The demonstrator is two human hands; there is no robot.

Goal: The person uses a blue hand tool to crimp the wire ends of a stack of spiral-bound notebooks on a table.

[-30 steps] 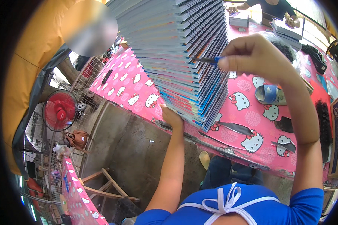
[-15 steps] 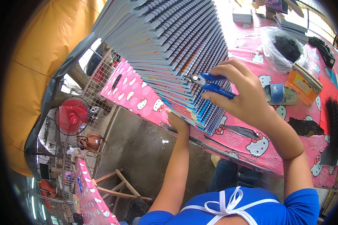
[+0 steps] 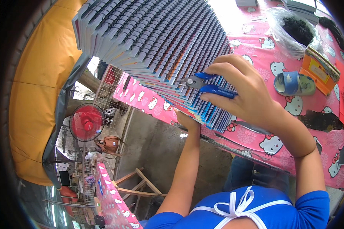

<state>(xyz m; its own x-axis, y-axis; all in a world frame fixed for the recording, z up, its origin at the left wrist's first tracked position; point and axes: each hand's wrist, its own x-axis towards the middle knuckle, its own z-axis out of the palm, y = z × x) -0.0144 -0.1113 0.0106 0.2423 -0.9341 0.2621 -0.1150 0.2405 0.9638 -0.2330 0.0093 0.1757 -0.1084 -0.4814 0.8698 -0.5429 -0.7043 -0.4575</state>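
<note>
A tall stack of spiral-bound notebooks (image 3: pixel 156 45) fans out before me, its rows of dark plastic coils facing up and right. My right hand (image 3: pixel 242 89) grips blue-handled wire cutters (image 3: pixel 218 91). Their metal jaws lie against the coil ends along the stack's left edge; whether the blades have closed on a coil is too small to tell. Low on the stack's near left side, my left hand (image 3: pixel 188 121) is against the lower notebooks at the table edge. Its fingers are mostly hidden by the notebooks.
The table wears a pink patterned cover (image 3: pixel 252 133), torn in places. To the right are a blue roll-shaped object (image 3: pixel 286 84), an orange box (image 3: pixel 313 70) and a clear bag (image 3: pixel 273 26) of black bits. At left stand a red fan (image 3: pixel 87 121) and a wooden trestle (image 3: pixel 149 181).
My view has shifted, showing more of the coil faces. The cutters have moved slightly along the coil ends, still in my right hand. My left hand stays by the lower notebooks.
</note>
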